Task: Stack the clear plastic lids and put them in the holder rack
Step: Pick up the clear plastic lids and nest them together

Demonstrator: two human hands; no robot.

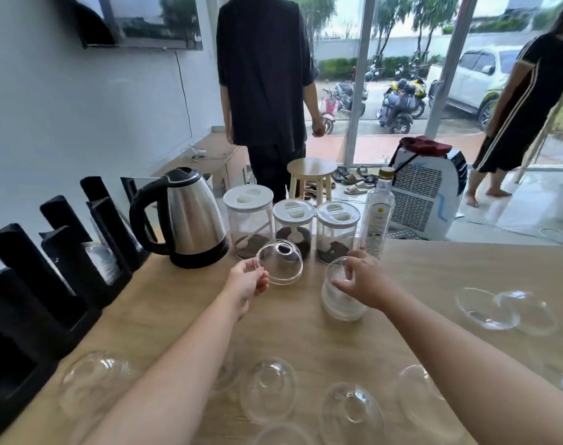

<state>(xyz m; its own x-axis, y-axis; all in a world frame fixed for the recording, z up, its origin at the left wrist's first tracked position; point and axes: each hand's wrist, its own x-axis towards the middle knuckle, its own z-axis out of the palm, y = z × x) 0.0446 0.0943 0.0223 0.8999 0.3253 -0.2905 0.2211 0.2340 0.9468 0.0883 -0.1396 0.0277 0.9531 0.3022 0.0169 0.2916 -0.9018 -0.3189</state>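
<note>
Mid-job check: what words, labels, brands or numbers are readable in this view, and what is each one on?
No text here is legible.
tall clear bottle with gold cap: the pale label has print and a round emblem, too blurred to read.
white portable cooler on the floor: blue marking only, no readable words.
steel electric kettle with black handle: no lettering visible.

bare forearms, bare left hand (pixel 246 284), right hand (pixel 366 282)
</note>
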